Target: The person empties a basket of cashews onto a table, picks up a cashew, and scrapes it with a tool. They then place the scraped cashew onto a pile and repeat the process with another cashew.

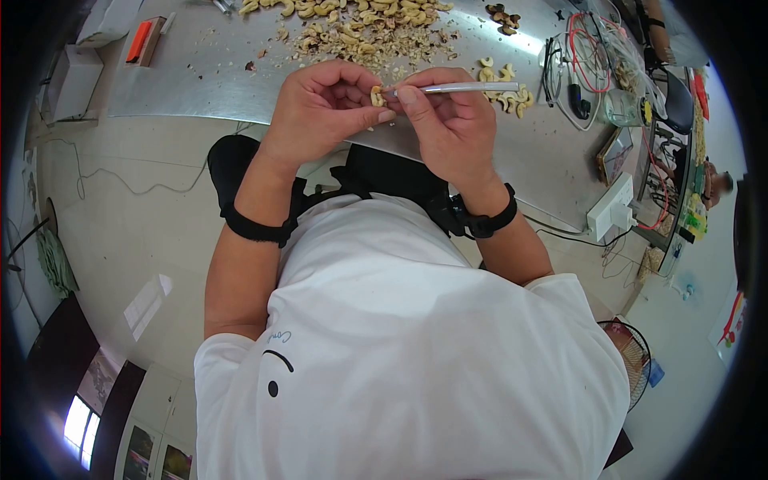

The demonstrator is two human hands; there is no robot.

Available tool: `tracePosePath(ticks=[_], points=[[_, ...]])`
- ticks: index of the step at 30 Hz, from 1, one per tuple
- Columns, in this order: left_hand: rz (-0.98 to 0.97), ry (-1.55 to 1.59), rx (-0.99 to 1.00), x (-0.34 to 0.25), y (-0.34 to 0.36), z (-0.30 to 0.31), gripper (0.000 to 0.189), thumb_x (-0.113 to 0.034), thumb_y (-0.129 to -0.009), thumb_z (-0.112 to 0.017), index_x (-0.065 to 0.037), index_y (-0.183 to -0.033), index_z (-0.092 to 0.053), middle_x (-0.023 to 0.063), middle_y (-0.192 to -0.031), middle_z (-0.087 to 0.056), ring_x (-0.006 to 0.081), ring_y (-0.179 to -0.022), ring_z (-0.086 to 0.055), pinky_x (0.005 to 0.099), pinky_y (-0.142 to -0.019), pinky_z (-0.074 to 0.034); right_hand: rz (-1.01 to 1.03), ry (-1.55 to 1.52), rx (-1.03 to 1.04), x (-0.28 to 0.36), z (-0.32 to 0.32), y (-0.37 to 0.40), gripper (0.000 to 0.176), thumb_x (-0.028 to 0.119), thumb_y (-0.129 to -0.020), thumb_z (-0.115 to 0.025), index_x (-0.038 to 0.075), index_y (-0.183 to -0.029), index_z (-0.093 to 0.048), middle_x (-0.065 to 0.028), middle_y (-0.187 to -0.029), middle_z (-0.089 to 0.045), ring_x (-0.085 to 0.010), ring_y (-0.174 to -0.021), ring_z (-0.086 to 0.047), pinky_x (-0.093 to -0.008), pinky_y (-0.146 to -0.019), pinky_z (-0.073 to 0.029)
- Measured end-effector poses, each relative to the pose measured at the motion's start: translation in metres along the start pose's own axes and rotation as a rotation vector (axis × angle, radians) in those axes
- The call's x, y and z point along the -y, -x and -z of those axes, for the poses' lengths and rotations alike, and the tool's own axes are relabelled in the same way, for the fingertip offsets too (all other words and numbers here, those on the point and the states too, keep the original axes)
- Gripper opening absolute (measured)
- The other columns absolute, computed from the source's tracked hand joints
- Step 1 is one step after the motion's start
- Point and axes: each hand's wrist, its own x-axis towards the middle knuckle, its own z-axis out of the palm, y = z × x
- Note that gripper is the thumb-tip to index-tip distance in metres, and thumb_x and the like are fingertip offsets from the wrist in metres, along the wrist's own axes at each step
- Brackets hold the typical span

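The steel table [200,80] carries the work. Toward its far edge spreads a broad pile of cashews [360,32], pale kernels mixed with crumbs of skin. On the table's right part, nearer its near edge, sits a small cluster of kernels [504,88], and beyond that, at the far edge, are a few dark pieces [502,18]. Judging by this, the peeling is somewhere in the middle: skin litter shows that kernels have been worked, yet I cannot tell which of the two heaps is finished and which waits, so the share left is unclear.

Over the table's near edge, both hands meet. The left hand [320,112] is curled, thumb and fingertips pinching a single cashew [377,97]. The right hand [448,124] is closed around a thin metal tool [472,87], held like a pen, with its shaft pointing away toward the table's right side and its tip at the kernel.

The cashew is thus off the table surface, above the near edge, gripped at the left fingertips and touching or just beside the right thumb, with the tool tip against it. This kernel looks only partly cleaned, though the detail is too small to be sure.
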Motion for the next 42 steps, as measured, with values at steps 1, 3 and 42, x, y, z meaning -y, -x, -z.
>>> tracePosePath(ticks=[1, 3, 42], points=[[-0.001, 0.0, -0.002, -0.0001, 0.0, -0.0002, 0.03, 0.007, -0.079, -0.085, -0.001, -0.104, -0.071, -0.0007, -0.091, -0.068, 0.0043, -0.079, -0.064, 0.0188, -0.068, -0.054, 0.0, 0.005, 0.001, 0.0, 0.0002, 0.0, 0.01, 0.004, -0.097, -0.072, 0.002, -0.106, -0.066, -0.0026, -0.092, -0.068, -0.0077, -0.08, -0.064, -0.0226, -0.07, -0.053], [-0.003, -0.002, -0.003, -0.0001, -0.0001, -0.0003, 0.03, 0.007, -0.079, -0.085, -0.001, -0.104, -0.072, -0.0007, -0.091, -0.068, 0.0042, -0.078, -0.064, 0.0189, -0.067, -0.054, 0.006, 0.022, 0.009, -0.0001, 0.0013, -0.0006, 0.01, 0.005, -0.097, -0.072, 0.002, -0.105, -0.067, -0.003, -0.092, -0.067, -0.0081, -0.079, -0.064, -0.0229, -0.069, -0.053], [-0.013, -0.055, -0.013, 0.0, 0.001, -0.0023, 0.026, 0.008, -0.079, -0.084, -0.001, -0.101, -0.074, 0.0006, -0.096, -0.071, 0.0043, -0.08, -0.065, 0.0197, -0.071, -0.055, -0.018, 0.072, 0.033, -0.0006, 0.0064, 0.0002, 0.008, 0.006, -0.095, -0.073, 0.002, -0.098, -0.068, -0.0045, -0.089, -0.067, -0.0098, -0.075, -0.065, -0.0251, -0.066, -0.053]])
